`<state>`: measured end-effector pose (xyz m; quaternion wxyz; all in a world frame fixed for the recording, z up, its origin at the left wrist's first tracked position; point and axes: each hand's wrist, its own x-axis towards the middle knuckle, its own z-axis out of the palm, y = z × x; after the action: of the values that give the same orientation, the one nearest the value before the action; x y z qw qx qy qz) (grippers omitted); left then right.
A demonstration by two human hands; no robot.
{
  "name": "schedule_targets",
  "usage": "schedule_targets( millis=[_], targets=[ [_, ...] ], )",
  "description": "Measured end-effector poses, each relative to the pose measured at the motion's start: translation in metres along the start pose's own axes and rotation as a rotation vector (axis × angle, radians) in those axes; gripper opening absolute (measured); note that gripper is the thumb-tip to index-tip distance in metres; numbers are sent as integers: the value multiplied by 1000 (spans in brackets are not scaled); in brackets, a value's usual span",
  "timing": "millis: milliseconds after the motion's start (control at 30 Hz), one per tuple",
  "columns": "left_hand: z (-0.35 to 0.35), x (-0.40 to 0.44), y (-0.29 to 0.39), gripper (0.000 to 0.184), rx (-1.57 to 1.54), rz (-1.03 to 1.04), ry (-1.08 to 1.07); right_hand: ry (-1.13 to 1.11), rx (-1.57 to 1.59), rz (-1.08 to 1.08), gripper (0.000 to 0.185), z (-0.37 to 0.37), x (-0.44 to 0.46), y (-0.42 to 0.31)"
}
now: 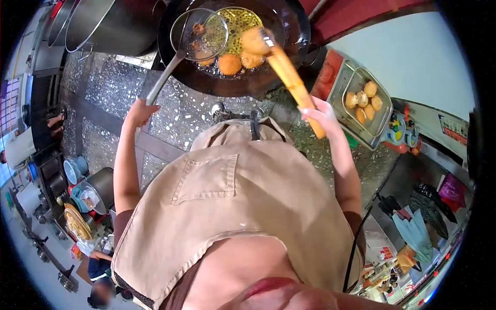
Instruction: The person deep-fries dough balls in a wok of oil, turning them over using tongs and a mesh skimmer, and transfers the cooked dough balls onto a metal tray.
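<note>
My left hand (140,112) is closed around the grey handle of a round mesh strainer (178,58), whose head is over the left part of a dark wok (206,82). My right hand (321,116) grips the thick wooden handle of a perforated skimmer (289,75). Its metal collar is beside the fried dough balls, and its yellowish holed head seems to lie in the oil. Several golden-brown balls (229,64) are in the wok near the skimmer. One ball (255,40) partly overlaps the collar. Small brown pieces show through the strainer; I cannot tell whether they are in it.
A metal tray (338,95) right of the wok holds several fried balls (362,98). Large metal pots (113,26) stand at the upper left. Speckled floor (124,85) lies below the wok. A person (102,266) is at the lower left, among tubs and pots.
</note>
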<state>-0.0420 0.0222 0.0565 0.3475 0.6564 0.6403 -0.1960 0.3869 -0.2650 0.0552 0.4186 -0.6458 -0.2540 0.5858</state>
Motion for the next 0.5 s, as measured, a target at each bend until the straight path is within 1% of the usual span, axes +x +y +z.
schedule_targets(
  millis=[33,100,133,167,233,267,300,367,400,433,500],
  targets=[
    [-1,3,-3,38,18,35,8,-38,-37,38,47,12,9,-4],
    [-2,7,-7,38,31,40,-7,-120,-171,60,51,26,26,-6],
    [-2,5,-3,38,25,37,4,-84,-215,-65,56,27,38,10],
    [-4,4,-2,37,20,33,13,-78,-223,-60,56,30,42,3],
    [-4,8,-5,38,9,50,-9,-25,-778,-108,61,45,44,-21],
    [-4,10,-6,39,12,65,-10,-53,-885,-54,65,53,46,-34],
    [-4,10,-7,39,17,78,-10,-52,-890,-50,65,58,50,-33],
    [-4,10,-7,39,12,74,12,43,-1365,-249,66,70,58,-29],
    [-5,11,-7,39,10,68,1,18,-1533,-234,65,78,57,-39],
    [-6,11,-7,39,9,60,-10,13,-1534,-232,65,82,58,-38],
    [-7,10,-5,38,3,58,-15,81,-1781,-387,62,86,62,-35]
  ],
)
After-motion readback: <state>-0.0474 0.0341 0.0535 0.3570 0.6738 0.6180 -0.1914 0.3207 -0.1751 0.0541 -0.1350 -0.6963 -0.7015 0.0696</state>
